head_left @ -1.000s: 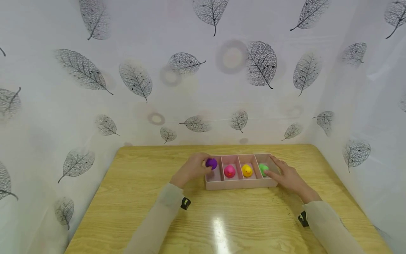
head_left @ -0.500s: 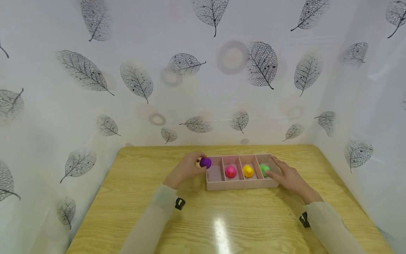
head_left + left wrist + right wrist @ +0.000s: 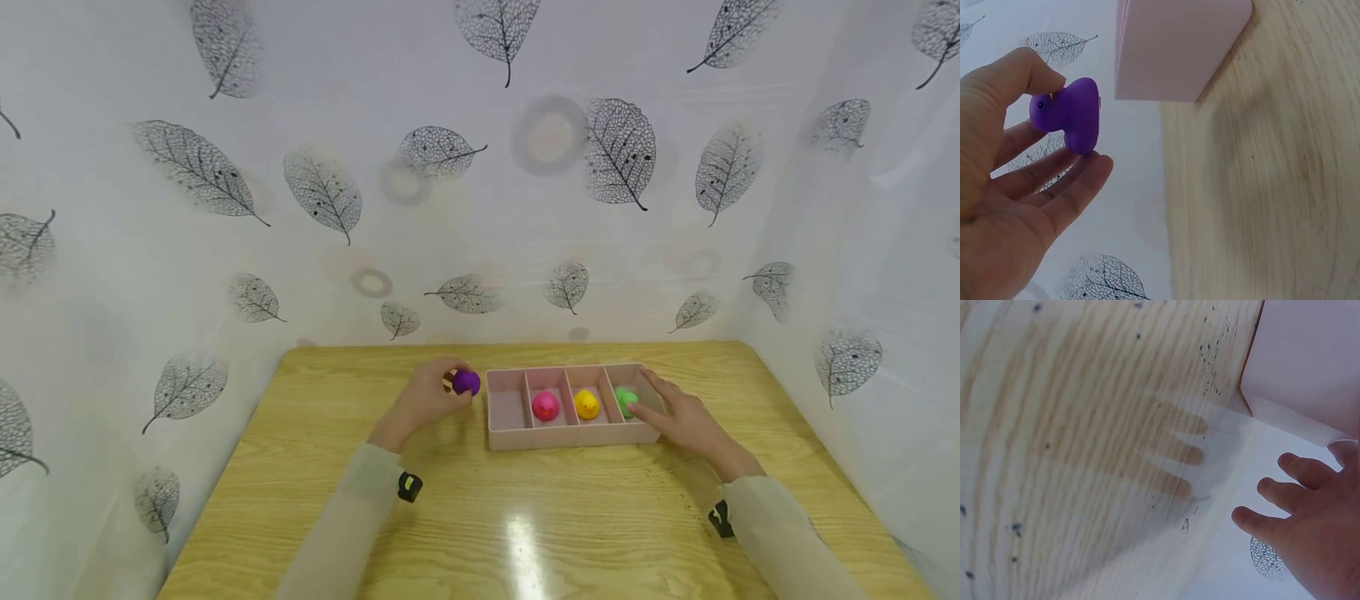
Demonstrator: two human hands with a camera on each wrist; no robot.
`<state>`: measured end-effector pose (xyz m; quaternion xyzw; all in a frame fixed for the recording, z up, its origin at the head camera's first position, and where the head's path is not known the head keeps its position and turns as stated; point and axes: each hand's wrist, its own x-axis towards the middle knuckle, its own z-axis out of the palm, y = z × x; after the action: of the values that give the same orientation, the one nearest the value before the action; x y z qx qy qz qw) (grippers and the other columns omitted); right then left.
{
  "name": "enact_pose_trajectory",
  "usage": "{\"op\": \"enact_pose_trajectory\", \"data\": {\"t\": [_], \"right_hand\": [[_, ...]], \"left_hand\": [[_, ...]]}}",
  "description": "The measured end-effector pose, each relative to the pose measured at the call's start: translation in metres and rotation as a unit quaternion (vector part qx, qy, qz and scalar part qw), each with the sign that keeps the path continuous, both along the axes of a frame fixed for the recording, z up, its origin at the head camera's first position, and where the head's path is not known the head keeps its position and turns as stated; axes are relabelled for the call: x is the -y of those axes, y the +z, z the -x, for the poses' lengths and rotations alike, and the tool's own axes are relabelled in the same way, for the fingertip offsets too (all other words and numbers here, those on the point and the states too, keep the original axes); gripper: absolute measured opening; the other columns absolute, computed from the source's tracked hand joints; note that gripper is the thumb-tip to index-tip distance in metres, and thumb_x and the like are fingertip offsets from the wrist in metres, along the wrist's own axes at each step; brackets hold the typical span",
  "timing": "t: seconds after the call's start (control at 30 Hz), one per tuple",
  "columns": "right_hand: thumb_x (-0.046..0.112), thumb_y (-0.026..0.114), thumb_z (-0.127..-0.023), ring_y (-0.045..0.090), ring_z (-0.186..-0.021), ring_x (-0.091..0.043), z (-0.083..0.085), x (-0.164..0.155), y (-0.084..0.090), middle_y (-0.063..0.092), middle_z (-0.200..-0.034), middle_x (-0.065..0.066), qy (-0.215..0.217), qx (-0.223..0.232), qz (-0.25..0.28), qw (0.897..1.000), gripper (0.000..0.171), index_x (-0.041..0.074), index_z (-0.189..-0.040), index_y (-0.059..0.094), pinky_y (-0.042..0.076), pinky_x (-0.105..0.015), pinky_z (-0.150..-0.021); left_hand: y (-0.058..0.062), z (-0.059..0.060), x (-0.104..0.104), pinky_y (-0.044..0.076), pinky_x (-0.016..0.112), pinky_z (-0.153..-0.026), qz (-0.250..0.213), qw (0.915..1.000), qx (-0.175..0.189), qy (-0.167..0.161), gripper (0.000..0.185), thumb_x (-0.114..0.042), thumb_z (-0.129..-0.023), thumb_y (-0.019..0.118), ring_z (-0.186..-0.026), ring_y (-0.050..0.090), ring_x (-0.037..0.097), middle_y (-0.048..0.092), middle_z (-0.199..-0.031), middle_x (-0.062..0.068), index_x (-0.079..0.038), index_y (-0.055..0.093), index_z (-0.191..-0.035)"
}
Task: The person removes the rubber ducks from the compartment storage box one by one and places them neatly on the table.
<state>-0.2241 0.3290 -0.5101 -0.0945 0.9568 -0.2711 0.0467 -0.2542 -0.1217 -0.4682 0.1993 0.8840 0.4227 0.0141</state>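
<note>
A small purple toy duck (image 3: 1082,115) is pinched between the thumb and fingers of my left hand (image 3: 431,396), raised just left of the pink divided box (image 3: 570,435). The box's leftmost compartment holds nothing. A pink toy duck (image 3: 546,406) and a yellow toy duck (image 3: 587,405) sit in the two middle compartments. In the rightmost one is a green toy duck (image 3: 624,400), partly covered by my right thumb. My right hand (image 3: 686,425) lies over the box's right end, fingers stretched out, one near the back corner. The right wrist view shows several fingers spread beside the box wall.
The box stands on a wood-grain table (image 3: 480,517) near its back edge. Behind and at both sides hangs a white sheet (image 3: 480,208) printed with dark leaves. Dark specks dot the table near my right hand.
My left hand has lifted the purple duck out of the leftmost compartment and carried it left, past the box's end. The right hand has stayed in place.
</note>
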Motion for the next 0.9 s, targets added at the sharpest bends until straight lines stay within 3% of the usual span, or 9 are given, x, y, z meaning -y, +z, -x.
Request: {"op": "enact_pose_trajectory", "data": {"t": [0.13, 0.3, 0.57, 0.7, 0.9], "right_hand": [[0.056, 0.057, -0.104, 0.035, -0.143, -0.066, 0.000, 0.001, 0.000, 0.028, -0.166, -0.036, 0.001, 0.001, -0.001, 1.000, 0.089, 0.009, -0.169, 0.018, 0.036, -0.080, -0.109], [0.057, 0.056, -0.104, 0.035, -0.143, -0.066, 0.000, 0.002, 0.001, 0.027, -0.166, -0.036, -0.001, 0.004, -0.004, 1.000, 0.089, 0.010, -0.169, 0.018, 0.036, -0.080, -0.110], [0.057, 0.056, -0.105, 0.034, -0.144, -0.066, -0.001, 0.003, 0.002, 0.028, -0.167, -0.035, -0.001, 0.006, -0.003, 1.000, 0.088, 0.010, -0.169, 0.018, 0.035, -0.080, -0.111], [0.057, 0.056, -0.105, 0.035, -0.143, -0.066, -0.001, 0.003, 0.002, 0.029, -0.166, -0.035, -0.002, 0.005, -0.002, 1.000, 0.088, 0.010, -0.169, 0.018, 0.036, -0.080, -0.110], [0.057, 0.055, -0.105, 0.037, -0.141, -0.067, -0.001, 0.003, 0.002, 0.031, -0.164, -0.037, -0.004, 0.008, 0.000, 1.000, 0.088, 0.010, -0.169, 0.017, 0.037, -0.080, -0.109]], "left_hand": [[-0.005, 0.000, 0.008, 0.061, 0.050, -0.093, -0.015, 0.9997, -0.018, 0.004, 0.039, -0.007, -0.083, 0.080, -0.100, 0.069, 0.029, 0.074, -0.117, 0.016, 0.000, 0.072, -0.121], [-0.008, -0.002, 0.015, 0.059, 0.054, -0.095, -0.021, 0.9996, -0.014, 0.014, 0.040, -0.007, -0.083, 0.082, -0.102, 0.069, 0.032, 0.074, -0.117, 0.016, -0.002, 0.072, -0.122], [-0.014, -0.004, 0.028, 0.062, 0.046, -0.093, -0.021, 0.9993, 0.012, 0.030, 0.038, -0.012, -0.087, 0.081, -0.108, 0.070, 0.030, 0.074, -0.119, 0.013, -0.006, 0.071, -0.123], [-0.017, -0.006, 0.036, 0.063, 0.043, -0.091, -0.029, 0.9984, 0.027, 0.040, 0.040, -0.011, -0.088, 0.081, -0.111, 0.072, 0.036, 0.073, -0.124, 0.016, -0.005, 0.070, -0.126], [-0.025, -0.005, 0.046, 0.064, 0.043, -0.090, -0.020, 0.9988, 0.022, 0.038, 0.037, -0.011, -0.089, 0.082, -0.109, 0.072, 0.038, 0.073, -0.121, 0.019, -0.003, 0.070, -0.124]]}}
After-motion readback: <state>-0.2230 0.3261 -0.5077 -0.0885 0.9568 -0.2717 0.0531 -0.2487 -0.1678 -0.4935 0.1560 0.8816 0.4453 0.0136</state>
